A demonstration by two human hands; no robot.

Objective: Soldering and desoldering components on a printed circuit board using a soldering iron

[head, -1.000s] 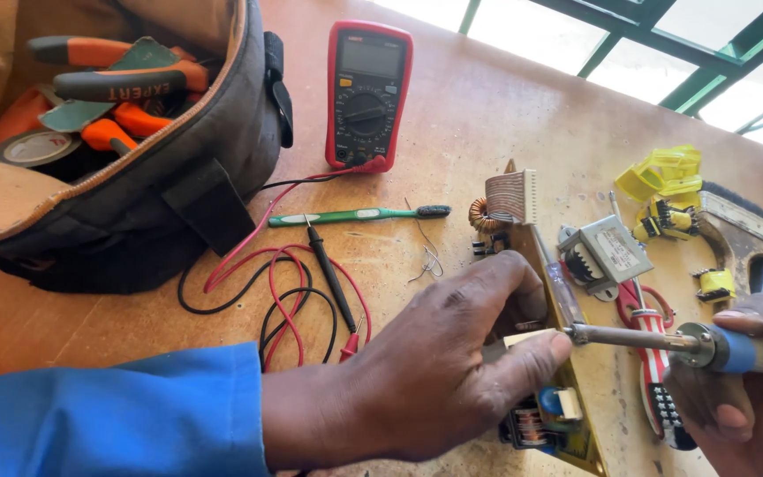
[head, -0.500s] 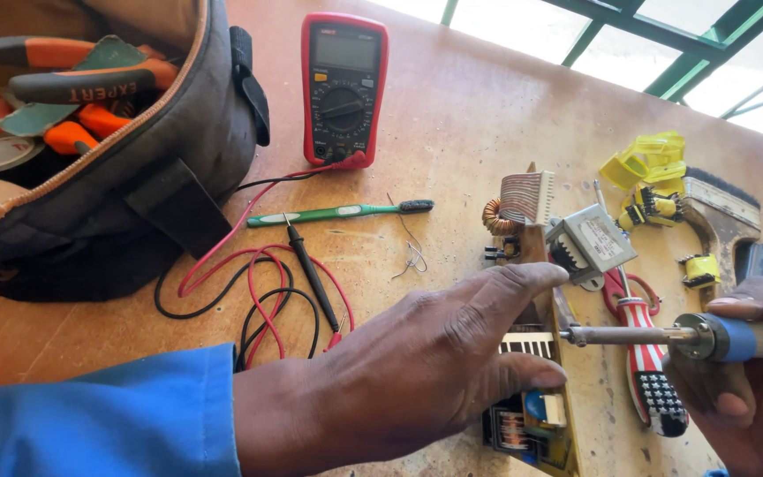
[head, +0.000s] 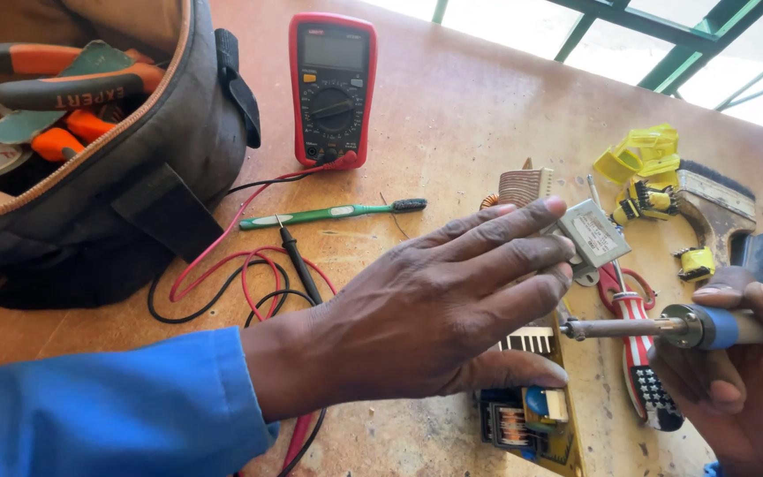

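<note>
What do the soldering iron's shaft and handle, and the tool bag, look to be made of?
Soldering iron in the right hand: the shaft looks like bare grey metal with a dull sheen; the handle seems to be smooth blue plastic. Tool bag: dark woven fabric, matte, with a tan trim along its rim.

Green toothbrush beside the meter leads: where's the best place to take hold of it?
Grip the green toothbrush at mid-handle, coming from above. It lies flat on the table, bristle head pointing right. The black probe touches its left end, so stay right of that, with the hand's fingers across the handle's narrow width.
</note>
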